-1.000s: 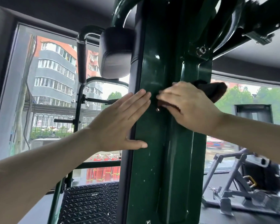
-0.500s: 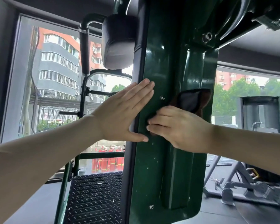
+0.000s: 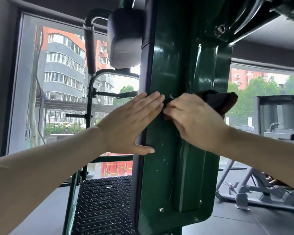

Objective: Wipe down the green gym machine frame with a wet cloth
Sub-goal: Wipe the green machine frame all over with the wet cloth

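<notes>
The left hand lies flat against the left edge of the green frame, fingers straight. The right hand presses a dark cloth against the same upright — its fingertips seemingly curled over the cloth's near edge. Behind, a grey pad and a window.

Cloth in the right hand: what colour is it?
Dark, nearly black, with a reddish-brown edge; head view, against the green frame.
</notes>
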`<state>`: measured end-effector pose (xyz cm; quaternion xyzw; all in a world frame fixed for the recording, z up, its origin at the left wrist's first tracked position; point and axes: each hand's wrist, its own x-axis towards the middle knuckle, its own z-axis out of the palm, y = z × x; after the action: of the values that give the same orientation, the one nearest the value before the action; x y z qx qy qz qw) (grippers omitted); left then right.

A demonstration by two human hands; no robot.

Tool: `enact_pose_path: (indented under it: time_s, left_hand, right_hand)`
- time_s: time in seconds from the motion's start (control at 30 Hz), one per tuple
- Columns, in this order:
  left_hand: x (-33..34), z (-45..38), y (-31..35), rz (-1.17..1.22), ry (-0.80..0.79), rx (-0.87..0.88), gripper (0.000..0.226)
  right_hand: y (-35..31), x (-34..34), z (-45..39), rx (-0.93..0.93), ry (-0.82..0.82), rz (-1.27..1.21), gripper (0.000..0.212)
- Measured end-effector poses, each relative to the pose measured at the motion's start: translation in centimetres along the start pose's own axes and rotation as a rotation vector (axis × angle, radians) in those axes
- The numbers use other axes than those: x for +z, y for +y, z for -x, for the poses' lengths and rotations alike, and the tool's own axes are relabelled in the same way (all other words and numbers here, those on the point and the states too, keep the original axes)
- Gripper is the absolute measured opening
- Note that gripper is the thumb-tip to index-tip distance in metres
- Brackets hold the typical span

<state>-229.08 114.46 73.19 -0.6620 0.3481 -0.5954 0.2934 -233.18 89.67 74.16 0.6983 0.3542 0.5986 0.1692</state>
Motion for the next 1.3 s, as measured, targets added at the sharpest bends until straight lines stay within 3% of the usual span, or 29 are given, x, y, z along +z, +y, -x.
enact_pose_path:
  time_s: [0.13, 0.27, 0.4, 0.53, 0.67, 0.8, 0.97, 1.1, 1.23, 1.3]
  left_hand:
    - [-0.1, 0.0, 0.0, -0.009, 0.001, 0.008, 0.117]
    - [-0.2, 0.0, 0.1, 0.003, 0.030, 0.006, 0.116]
    - [-0.2, 0.0, 0.1, 0.013, 0.030, 0.009, 0.115]
    - [-0.7, -0.3, -0.1, 0.038, 0.044, -0.001, 0.117]
    - [-0.7, 0.3, -0.3, 0.002, 0.007, 0.003, 0.117]
    - [-1.0, 0.2, -0.1, -0.007, 0.020, 0.011, 0.119]
    - [-0.7, 0.6, -0.1, -0.065, 0.018, 0.033, 0.120]
    - [-0.6, 0.3, 0.0, 0.003, 0.024, 0.009, 0.120]
    - [-0.1, 0.5, 0.4, -0.021, 0.026, 0.005, 0.122]
    - [-0.3, 0.4, 0.6, 0.005, 0.022, 0.004, 0.119]
  right_hand:
    - [-2.5, 0.9, 2.1, -0.248, -0.122, -0.008, 0.033]
    - [0.3, 0.3, 0.4, -0.016, 0.014, -0.011, 0.031]
    - [-1.0, 0.3, 0.5, -0.219, -0.137, 0.058, 0.033]
    - [0.3, -1.2, -1.6, 0.008, -0.060, 0.000, 0.029]
    - [-2.5, -0.1, 0.4, -0.099, -0.179, 0.030, 0.031]
    - [-0.2, -0.8, -0.8, 0.100, -0.003, 0.043, 0.036]
    - [-3.3, 0.6, 0.8, -0.184, -0.145, 0.045, 0.033]
    - [-1.3, 0.1, -0.7, 0.003, 0.011, 0.052, 0.030]
    - [-3.7, 1.1, 1.8, -0.275, -0.131, 0.027, 0.023]
    - [-2.6, 1.0, 1.5, -0.159, -0.078, 0.033, 0.023]
